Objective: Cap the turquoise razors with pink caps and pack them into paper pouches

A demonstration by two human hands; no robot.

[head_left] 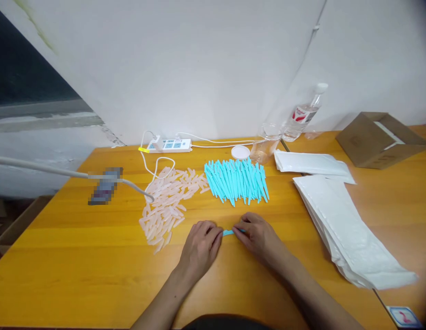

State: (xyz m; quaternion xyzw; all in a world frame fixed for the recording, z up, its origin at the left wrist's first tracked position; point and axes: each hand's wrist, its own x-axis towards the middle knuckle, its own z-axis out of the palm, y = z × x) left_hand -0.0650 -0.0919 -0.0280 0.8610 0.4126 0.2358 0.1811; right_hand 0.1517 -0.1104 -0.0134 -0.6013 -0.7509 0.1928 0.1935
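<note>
Bench periphery, wooden table [79, 256].
Power strip [170, 145] at the back edge; water bottle [304, 113] leaning on the wall; cardboard box [379, 139] far right; white pouches [346, 229] stacked alongside.

Two hands, the left hand [199, 247] and the right hand [257, 238], are sharing one blue piece [228, 233] while two heaps, blue sticks [237, 179] and pink caps [168, 201], too many to count, are lying beside one power strip [169, 145], one bottle [304, 113], one box [378, 137].
</note>
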